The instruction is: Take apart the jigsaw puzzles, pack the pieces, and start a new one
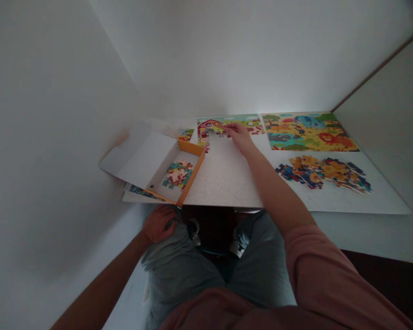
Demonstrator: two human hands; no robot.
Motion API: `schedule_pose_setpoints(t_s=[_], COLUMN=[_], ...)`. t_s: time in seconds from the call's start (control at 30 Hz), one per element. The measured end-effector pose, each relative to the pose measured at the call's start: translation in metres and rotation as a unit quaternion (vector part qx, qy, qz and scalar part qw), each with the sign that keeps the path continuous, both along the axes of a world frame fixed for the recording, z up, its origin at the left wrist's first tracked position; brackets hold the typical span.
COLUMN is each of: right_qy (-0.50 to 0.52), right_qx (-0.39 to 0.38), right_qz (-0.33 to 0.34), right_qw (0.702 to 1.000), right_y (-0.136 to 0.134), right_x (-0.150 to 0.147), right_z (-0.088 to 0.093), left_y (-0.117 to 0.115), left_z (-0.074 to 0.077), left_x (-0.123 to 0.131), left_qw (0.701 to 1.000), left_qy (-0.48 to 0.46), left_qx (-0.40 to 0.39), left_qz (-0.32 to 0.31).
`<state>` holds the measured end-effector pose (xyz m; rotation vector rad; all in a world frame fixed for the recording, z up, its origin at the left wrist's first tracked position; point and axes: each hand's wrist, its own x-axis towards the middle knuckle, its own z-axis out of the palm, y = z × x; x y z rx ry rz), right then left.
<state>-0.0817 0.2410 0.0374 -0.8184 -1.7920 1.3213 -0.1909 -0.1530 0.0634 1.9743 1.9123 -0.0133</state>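
My right hand (239, 135) reaches over the table to a partly assembled farm jigsaw puzzle (254, 121). Its fingers are pinched on a small brownish puzzle piece (218, 124), just by the red barn part of the picture. Below the barn, the puzzle's lower middle shows bare white surface. My left hand (160, 223) lies flat on my left thigh, below the table edge, holding nothing. Nearest to it on the table is an open orange-edged box (192, 176) with several loose puzzle pieces (179, 174) inside.
A completed animal puzzle (309, 133) lies at the back right of the white table (223, 183). In front of it is a heap of loose pieces (325, 173). The box's white lid flap (141, 153) leans left near the wall. Walls stand behind and at both sides.
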Motion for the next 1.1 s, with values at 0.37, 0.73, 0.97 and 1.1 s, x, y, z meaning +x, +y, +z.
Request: schedule_pose_setpoints(t_s=[0.37,0.73,0.97,1.1], right_qy=[0.026,-0.246,-0.257,-0.251], right_qx=[0.049,0.341,0.322,0.278], right_qz=[0.195,0.068,0.112,0.116], right_qw=[0.979,0.905,0.905,0.920], right_y=[-0.063,-0.050,-0.052,-0.053], right_x=[0.001,0.005,-0.002,-0.002], right_z=[0.046,0.010,0.007,0.009], left_y=[0.004,0.004,0.001,0.000], left_z=[0.000,0.003,0.000,-0.001], left_x=[-0.001,-0.001,-0.002,-0.003], left_qw=[1.000,1.000,1.000,1.000], left_qy=[-0.018,-0.015,-0.017,-0.018], left_qx=[-0.011,-0.005,-0.004,-0.002], left_qz=[-0.003,0.004,0.004,0.002])
